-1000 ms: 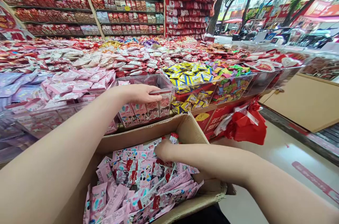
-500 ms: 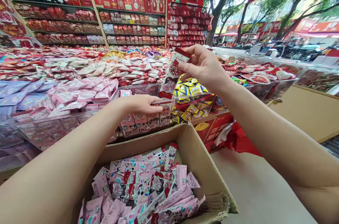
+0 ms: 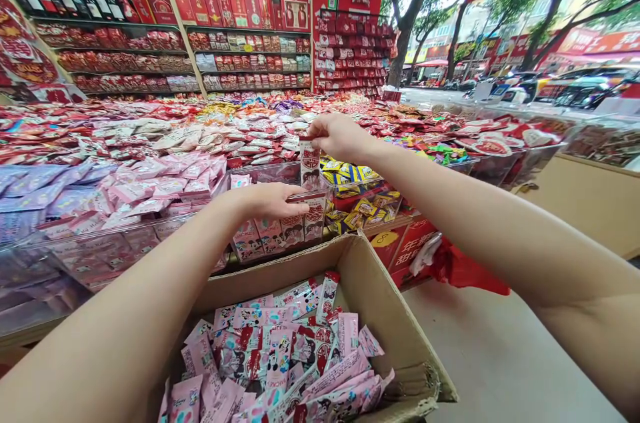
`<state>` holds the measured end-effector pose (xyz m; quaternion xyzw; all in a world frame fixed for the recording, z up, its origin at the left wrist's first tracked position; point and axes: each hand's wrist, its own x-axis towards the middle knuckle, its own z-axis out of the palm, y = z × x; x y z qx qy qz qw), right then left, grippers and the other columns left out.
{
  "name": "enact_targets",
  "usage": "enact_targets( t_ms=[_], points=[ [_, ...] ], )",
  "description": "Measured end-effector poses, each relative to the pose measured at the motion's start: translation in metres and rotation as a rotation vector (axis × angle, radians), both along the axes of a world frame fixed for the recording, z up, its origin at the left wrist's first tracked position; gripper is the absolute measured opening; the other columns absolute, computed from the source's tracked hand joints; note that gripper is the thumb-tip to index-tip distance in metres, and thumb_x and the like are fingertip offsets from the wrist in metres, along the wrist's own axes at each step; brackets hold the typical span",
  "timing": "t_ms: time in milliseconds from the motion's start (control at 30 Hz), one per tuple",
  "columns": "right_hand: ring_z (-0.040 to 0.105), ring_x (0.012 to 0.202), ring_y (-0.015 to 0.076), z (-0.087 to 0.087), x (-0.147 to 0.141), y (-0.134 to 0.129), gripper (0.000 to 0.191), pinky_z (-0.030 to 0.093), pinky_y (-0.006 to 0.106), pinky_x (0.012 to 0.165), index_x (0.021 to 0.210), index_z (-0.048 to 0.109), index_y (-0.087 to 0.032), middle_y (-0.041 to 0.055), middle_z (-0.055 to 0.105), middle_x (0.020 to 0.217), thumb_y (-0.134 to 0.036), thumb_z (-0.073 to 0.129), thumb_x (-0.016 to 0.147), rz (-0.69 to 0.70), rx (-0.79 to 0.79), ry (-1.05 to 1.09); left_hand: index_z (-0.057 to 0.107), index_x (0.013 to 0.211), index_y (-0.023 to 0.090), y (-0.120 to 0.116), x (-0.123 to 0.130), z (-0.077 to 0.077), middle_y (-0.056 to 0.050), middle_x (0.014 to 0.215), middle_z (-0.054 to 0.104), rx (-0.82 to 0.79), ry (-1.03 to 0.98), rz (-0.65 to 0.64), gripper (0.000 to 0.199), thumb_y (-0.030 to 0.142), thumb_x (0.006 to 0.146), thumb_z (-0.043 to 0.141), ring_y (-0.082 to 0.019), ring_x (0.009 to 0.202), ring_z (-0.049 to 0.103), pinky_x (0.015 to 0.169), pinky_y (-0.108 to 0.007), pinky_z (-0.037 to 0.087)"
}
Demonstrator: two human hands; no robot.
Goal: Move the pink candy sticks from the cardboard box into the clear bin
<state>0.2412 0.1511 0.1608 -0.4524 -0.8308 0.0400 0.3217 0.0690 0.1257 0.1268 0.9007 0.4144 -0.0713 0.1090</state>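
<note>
A red-and-white candy packet [image 3: 311, 166] hangs upright from the fingers of my right hand [image 3: 336, 136], which pinches its top edge. Its lower end is behind the front row of a clear plastic bin [image 3: 280, 173]. My left hand [image 3: 273, 201] lies over the top of that row, fingers stretched out and touching the standing packets [image 3: 294, 234]. Pink and red-and-white packets face outward through the bin's front wall. Below, a cardboard box [image 3: 395, 303] holds a loose heap of pink and red-and-white packets [image 3: 280, 353].
Left of the bin are heaped pink packets [image 3: 165, 183]; right of it, a bin of yellow-and-blue packets [image 3: 367, 209]. Shelves [image 3: 240, 29] with boxes and bottles rise behind. A red plastic bag [image 3: 470, 273] lies near the floor at right.
My right hand has moved down and left, lowering the packet from a tilted position above the bin to upright behind the front row. My left hand has stayed over the row.
</note>
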Motion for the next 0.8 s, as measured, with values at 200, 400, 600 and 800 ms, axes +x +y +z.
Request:
enact_targets(
  t_ms=[200, 400, 600, 800],
  points=[
    [0.046, 0.066, 0.0122, 0.014, 0.003, 0.003, 0.009, 0.036, 0.027, 0.063, 0.074, 0.058, -0.011, 0.0031, 0.053, 0.068, -0.006, 0.053, 0.069, -0.077, -0.008, 0.000, 0.044, 0.122, 0.025, 0.003, 0.000, -0.001, -0.003, 0.123, 0.055, -0.014, -0.012, -0.014, 0.055, 0.056, 0.077, 0.035, -0.021, 0.107, 0.052, 0.091, -0.028, 0.036],
    [0.046, 0.065, 0.0114, 0.016, 0.010, 0.002, 0.008, 0.036, 0.025, 0.060, 0.075, 0.058, -0.012, 0.0025, 0.054, 0.071, -0.008, 0.053, 0.070, -0.095, 0.001, 0.001, 0.046, 0.120, 0.025, 0.002, 0.000, 0.000, -0.003, 0.123, 0.055, -0.011, -0.010, -0.006, 0.054, 0.056, 0.077, 0.037, -0.021, 0.106, 0.052, 0.092, -0.029, 0.035],
    [0.049, 0.072, 0.0129, 0.022, 0.003, -0.010, 0.018, 0.036, 0.025, 0.065, 0.084, 0.060, -0.012, 0.0039, 0.057, 0.081, -0.008, 0.049, 0.071, -0.134, 0.083, -0.084, 0.047, 0.119, 0.026, 0.000, 0.001, 0.001, -0.002, 0.120, 0.057, 0.002, 0.001, 0.019, 0.054, 0.057, 0.075, 0.039, -0.022, 0.105, 0.054, 0.091, -0.029, 0.037],
    [0.052, 0.077, 0.0154, 0.016, -0.007, -0.016, 0.026, 0.038, 0.025, 0.065, 0.090, 0.062, -0.013, 0.0073, 0.062, 0.088, -0.005, 0.051, 0.068, -0.119, 0.007, -0.326, 0.045, 0.121, 0.025, -0.003, 0.002, 0.003, -0.003, 0.123, 0.055, 0.005, 0.013, 0.042, 0.058, 0.059, 0.074, 0.039, -0.023, 0.109, 0.051, 0.091, -0.030, 0.037]
  ],
)
